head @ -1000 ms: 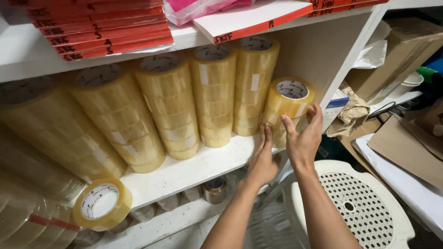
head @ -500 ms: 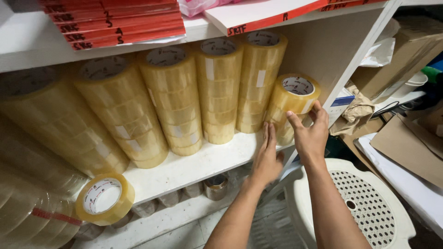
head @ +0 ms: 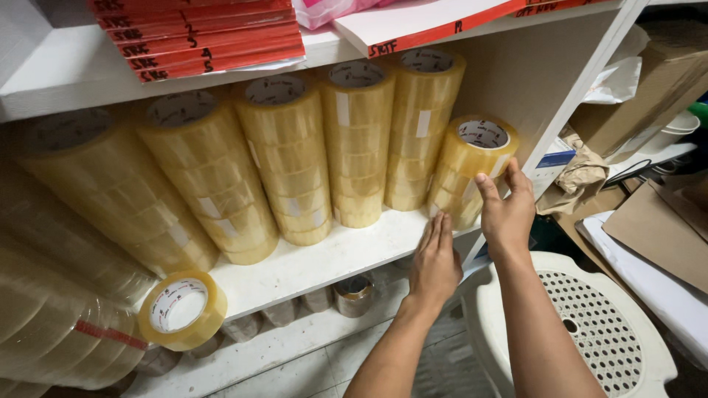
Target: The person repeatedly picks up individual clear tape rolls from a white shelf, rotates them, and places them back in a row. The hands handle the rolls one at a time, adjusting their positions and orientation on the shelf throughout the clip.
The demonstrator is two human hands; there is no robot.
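Note:
A short stack of clear yellowish tape rolls [head: 472, 166] stands at the right end of a white shelf [head: 310, 262]. My right hand [head: 507, 210] presses flat against the front right side of this stack, fingers up. My left hand [head: 435, 258] rests with straight fingers at the stack's lower left, fingertips touching the bottom roll and the shelf edge. Neither hand grips anything. Taller stacks of tape rolls [head: 354, 140] fill the shelf to the left.
A single tape roll [head: 181, 308] lies tilted at the shelf's front left. Red folders [head: 199, 37] sit on the shelf above. A white perforated plastic stool [head: 582, 324] stands below right. Cardboard and papers [head: 649, 236] pile at the right.
Both hands have stayed at the short stack; the right hand has slid slightly lower along its side, and the view has shifted a little.

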